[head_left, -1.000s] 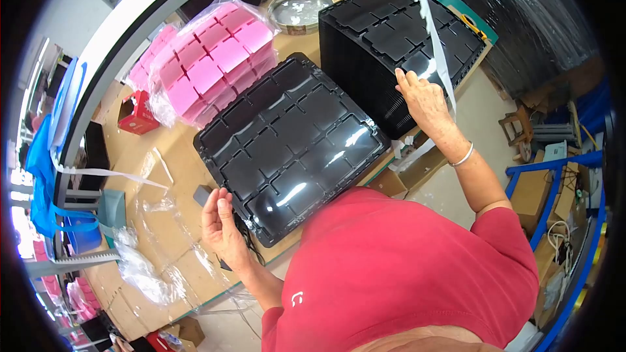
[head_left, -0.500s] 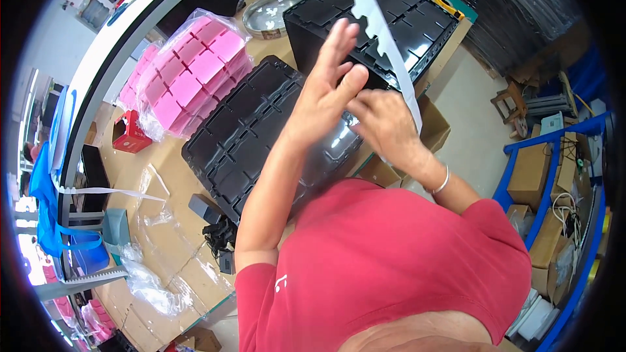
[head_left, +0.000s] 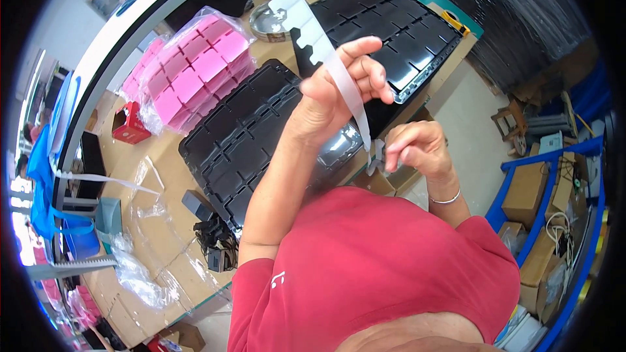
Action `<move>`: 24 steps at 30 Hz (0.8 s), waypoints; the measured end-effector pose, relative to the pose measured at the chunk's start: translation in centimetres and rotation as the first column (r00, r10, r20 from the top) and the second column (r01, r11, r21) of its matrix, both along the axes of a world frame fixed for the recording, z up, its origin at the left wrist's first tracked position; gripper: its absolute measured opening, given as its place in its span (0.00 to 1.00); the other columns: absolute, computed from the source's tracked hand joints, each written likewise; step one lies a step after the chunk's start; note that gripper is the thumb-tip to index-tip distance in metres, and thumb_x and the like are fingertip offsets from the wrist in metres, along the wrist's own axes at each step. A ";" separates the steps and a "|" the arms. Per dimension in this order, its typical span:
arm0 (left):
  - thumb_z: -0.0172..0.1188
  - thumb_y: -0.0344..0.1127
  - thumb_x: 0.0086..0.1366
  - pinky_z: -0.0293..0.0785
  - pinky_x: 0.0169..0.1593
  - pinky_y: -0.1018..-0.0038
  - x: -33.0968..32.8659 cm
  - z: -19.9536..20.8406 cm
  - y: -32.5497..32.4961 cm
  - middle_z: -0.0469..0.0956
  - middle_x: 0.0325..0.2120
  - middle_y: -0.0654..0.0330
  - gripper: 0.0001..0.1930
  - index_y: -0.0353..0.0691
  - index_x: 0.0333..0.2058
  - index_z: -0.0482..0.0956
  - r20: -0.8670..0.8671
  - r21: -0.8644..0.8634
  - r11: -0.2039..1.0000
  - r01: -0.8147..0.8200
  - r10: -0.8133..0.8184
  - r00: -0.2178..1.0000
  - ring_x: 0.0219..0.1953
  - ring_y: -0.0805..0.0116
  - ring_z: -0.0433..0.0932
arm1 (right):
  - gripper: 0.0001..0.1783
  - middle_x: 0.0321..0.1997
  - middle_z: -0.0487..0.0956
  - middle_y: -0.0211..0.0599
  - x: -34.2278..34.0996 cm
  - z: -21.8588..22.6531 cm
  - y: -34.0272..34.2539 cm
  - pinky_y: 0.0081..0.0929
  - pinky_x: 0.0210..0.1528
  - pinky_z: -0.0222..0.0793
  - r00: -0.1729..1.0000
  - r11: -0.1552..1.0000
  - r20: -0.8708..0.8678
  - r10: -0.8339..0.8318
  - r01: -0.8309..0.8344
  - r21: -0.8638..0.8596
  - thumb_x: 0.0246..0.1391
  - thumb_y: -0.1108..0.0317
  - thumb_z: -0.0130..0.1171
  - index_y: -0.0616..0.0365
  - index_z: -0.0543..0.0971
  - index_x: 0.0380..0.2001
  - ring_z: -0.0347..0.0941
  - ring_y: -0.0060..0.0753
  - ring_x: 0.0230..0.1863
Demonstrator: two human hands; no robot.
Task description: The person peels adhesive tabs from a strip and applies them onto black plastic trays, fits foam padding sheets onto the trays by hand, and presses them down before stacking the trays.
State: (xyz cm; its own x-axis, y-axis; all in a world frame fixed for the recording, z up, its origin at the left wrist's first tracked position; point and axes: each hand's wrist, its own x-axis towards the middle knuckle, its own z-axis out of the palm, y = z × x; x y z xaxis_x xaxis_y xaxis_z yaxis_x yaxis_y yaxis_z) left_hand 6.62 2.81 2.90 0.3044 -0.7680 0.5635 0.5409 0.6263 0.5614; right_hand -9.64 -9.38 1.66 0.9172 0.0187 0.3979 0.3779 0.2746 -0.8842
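Note:
A long translucent white strip (head_left: 302, 18) with a notched edge comes down from the top of the view and crosses in front of my left hand (head_left: 332, 94). That hand is raised with its fingers apart and loosely bent; the strip passes over its palm side without a visible grip. Lower right, my right hand (head_left: 420, 148) has its fingers curled in at the strip's twisted, notched tail. Fingertips partly hide the hold there. Beneath my left arm lies a black plastic tray stack (head_left: 251, 130), and a second black tray stack (head_left: 385, 26) stands behind the hands.
Pink trays (head_left: 192, 68) in clear plastic, a red box (head_left: 130, 124) and a round metal tin (head_left: 270, 23) share the table (head_left: 124, 173). Black adapters (head_left: 215, 241) lie near my left elbow. A blue shelf rack (head_left: 541, 202) with cartons stands on the right.
My hands have moved apart: the right hand went down and its fingers curled, while the left fingers bent. The strip has swung left, now crossing the left hand.

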 end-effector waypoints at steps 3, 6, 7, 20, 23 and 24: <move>0.53 0.70 0.53 0.72 0.49 0.64 -0.1 -1.1 1.3 0.72 0.33 0.65 0.43 0.44 0.59 0.68 -0.130 0.038 0.998 0.043 -0.037 0.991 0.38 0.66 0.75 | 0.09 0.27 0.79 0.39 1.3 0.7 -0.1 0.16 0.31 0.73 0.981 0.985 0.082 -0.175 0.175 0.001 0.58 0.73 0.58 0.69 0.80 0.37 0.77 0.23 0.29; 0.54 0.65 0.59 0.71 0.47 0.66 -0.2 -1.4 1.8 0.72 0.31 0.65 0.33 0.44 0.52 0.73 -0.160 0.019 0.999 0.030 -0.027 0.987 0.36 0.67 0.73 | 0.08 0.26 0.78 0.37 2.1 1.3 0.6 0.17 0.29 0.70 0.929 0.927 0.098 -0.356 0.364 -0.094 0.59 0.71 0.58 0.66 0.80 0.37 0.74 0.22 0.27; 0.55 0.60 0.61 0.72 0.46 0.67 -0.1 -1.6 1.9 0.72 0.29 0.65 0.27 0.44 0.48 0.74 -0.095 0.037 0.999 -0.038 0.042 0.995 0.35 0.67 0.73 | 0.08 0.29 0.79 0.36 2.4 1.3 0.7 0.15 0.31 0.72 0.905 0.905 0.134 -0.403 0.416 -0.086 0.59 0.73 0.58 0.67 0.80 0.38 0.76 0.20 0.28; 0.68 0.29 0.58 0.73 0.34 0.84 -3.9 1.0 1.7 0.82 0.27 0.64 0.05 0.36 0.30 0.80 0.371 0.247 0.462 -0.852 0.767 0.523 0.30 0.81 0.78 | 0.18 0.31 0.79 0.28 6.2 4.2 3.2 0.12 0.31 0.68 0.667 0.661 0.216 -0.713 0.742 -0.109 0.48 0.76 0.68 0.61 0.80 0.44 0.73 0.14 0.30; 0.68 0.28 0.57 0.73 0.32 0.83 -3.9 0.7 1.2 0.81 0.26 0.65 0.05 0.35 0.30 0.80 0.477 0.100 0.342 -0.934 0.807 0.347 0.29 0.81 0.78 | 0.13 0.31 0.79 0.27 6.5 4.0 3.3 0.12 0.31 0.68 0.670 0.668 0.153 -0.726 0.740 -0.071 0.49 0.75 0.68 0.61 0.81 0.41 0.73 0.13 0.30; 0.68 0.27 0.57 0.74 0.32 0.83 -3.9 0.9 1.2 0.80 0.24 0.64 0.05 0.34 0.30 0.80 0.479 0.092 0.329 -0.940 0.813 0.331 0.28 0.80 0.79 | 0.11 0.31 0.79 0.27 6.6 3.7 3.3 0.12 0.31 0.68 0.636 0.636 0.207 -0.743 0.768 -0.077 0.50 0.75 0.67 0.62 0.81 0.38 0.72 0.12 0.29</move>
